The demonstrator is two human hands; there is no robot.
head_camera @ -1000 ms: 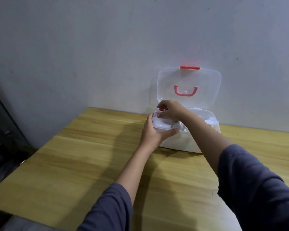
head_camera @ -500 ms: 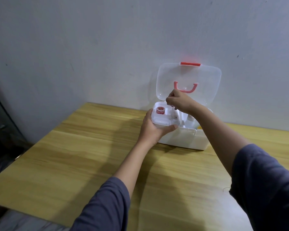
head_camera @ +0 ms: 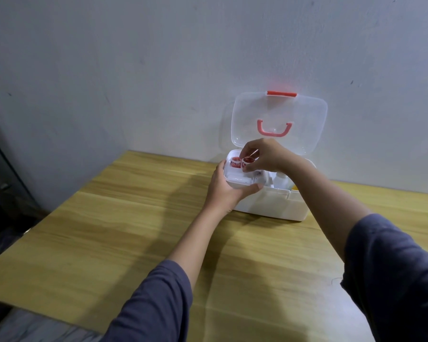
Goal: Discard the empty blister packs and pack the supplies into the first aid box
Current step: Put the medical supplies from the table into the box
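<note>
From the head camera, I look down on a wooden table (head_camera: 114, 233) pushed against a pale grey wall (head_camera: 134, 70). A white first aid box (head_camera: 277, 206) stands near the far edge of the table, close to the wall, with its clear lid (head_camera: 304, 119) raised upright behind it. The lid carries a red handle (head_camera: 274, 129) on its face and a red latch (head_camera: 281, 93) on its top edge. My left hand (head_camera: 226, 191) reaches in from below and cups a small white tray (head_camera: 236, 177) from its left side, thumb along the near rim and fingers curled round the far side, so the hand is closed on the tray. The tray sits at the left end of the box; I cannot tell whether it rests on the box rim or is held just above it. Inside the tray stands a small red and white roll of tape (head_camera: 235, 162). My right hand (head_camera: 267, 156) comes across from the right, its fingertips pinched together on a second roll (head_camera: 247, 163) of the same kind, just beside the first and over the tray. A thin pale stick shows between those fingers; I cannot make out what it is. Further right, inside the box, I see white items and a scrap of yellow, too hidden to name. Both forearms are bare, with dark grey sleeves (head_camera: 158, 304) pushed up.
</note>
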